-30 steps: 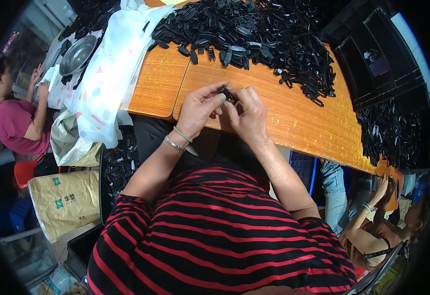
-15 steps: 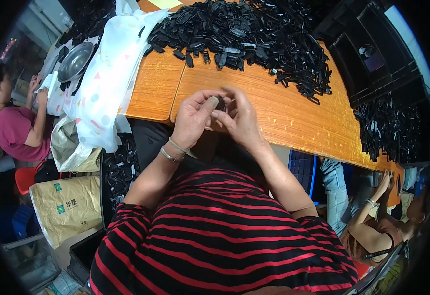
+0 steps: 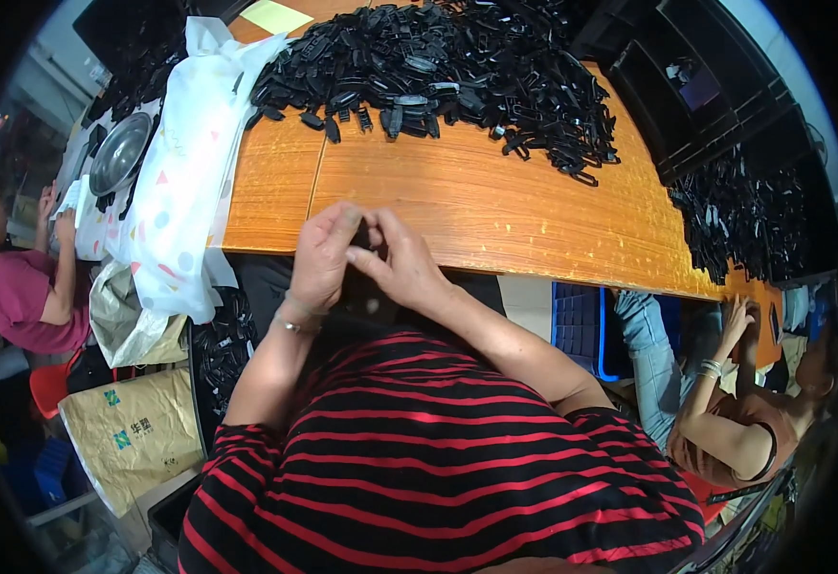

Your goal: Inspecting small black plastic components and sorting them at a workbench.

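My left hand (image 3: pixel 321 260) and my right hand (image 3: pixel 404 266) meet just over the table's front edge, fingertips pinched close together. Between them is a small black plastic piece (image 3: pixel 361 231), mostly hidden by the fingers. My left thumb points up beside it, while the right thumb and fingers close in from the other side. Below the hands, a small pale blurred spot (image 3: pixel 373 306) shows against the dark; I cannot tell what it is. Beyond the hands, a large heap of black plastic clip-like parts (image 3: pixel 419 72) covers the back of the wooden table (image 3: pixel 457 206).
Patterned plastic sheeting (image 3: pixel 179 163) and a metal bowl (image 3: pixel 120 153) lie left. Black crates (image 3: pixel 696 96) and more black parts (image 3: pixel 739 220) stand right. A brown sack (image 3: pixel 136 430) and a blue crate (image 3: pixel 577 330) are below. One person (image 3: pixel 31 297) sits left, another (image 3: pixel 735 411) right.
Both hands have moved left and nearer to me in the picture, staying together. The black piece between them is more hidden now. The whole view has shifted a little.
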The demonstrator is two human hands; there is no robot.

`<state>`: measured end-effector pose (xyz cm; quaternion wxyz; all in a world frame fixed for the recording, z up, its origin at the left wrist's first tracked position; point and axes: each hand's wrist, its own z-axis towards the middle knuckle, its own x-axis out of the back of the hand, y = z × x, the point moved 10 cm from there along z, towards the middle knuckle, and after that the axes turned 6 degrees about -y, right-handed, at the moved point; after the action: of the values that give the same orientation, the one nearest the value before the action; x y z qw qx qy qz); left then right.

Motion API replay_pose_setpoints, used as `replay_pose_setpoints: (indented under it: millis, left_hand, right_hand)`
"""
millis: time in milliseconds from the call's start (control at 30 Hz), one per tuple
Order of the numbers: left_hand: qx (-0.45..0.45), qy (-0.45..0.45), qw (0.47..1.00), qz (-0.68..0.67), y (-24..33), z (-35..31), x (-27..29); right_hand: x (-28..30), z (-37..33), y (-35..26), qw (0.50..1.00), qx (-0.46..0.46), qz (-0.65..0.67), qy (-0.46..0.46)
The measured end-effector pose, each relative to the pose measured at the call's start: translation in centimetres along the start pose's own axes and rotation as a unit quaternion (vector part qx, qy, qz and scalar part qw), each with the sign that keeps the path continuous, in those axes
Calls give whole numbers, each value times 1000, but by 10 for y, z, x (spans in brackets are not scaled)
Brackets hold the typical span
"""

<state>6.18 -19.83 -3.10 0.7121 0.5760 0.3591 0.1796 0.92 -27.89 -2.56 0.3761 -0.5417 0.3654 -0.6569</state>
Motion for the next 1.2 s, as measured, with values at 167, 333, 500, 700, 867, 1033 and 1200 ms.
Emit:
replay_pose_setpoints:
  millis: [167, 333, 500, 700, 867, 1033, 1200]
  left_hand:
    - [112, 22, 969, 219, 28, -56, 87]
    - [178, 108, 727, 655, 69, -125, 191]
    - [47, 187, 735, 650, 97, -57, 155]
    - [-109, 148, 757, 627, 93, 70, 129]
    - [-129, 214, 693, 677, 87, 142, 149]
    - [-28, 264, 657, 706, 84, 183, 200]
    - [-6, 226, 687, 690, 67, 177, 201]
  right_hand:
    - [50, 8, 7, 998, 33, -20, -42]
    - [195, 15, 44, 909, -67, -365, 189]
    - [212, 39, 77, 850, -151, -483, 143]
    - [141, 55, 37, 883, 22, -461, 83]
    - [125, 53, 20, 908, 66, -404, 94]
    - [116, 58, 11, 907, 62, -410, 68]
    - [106, 62, 9, 903, 48, -427, 8]
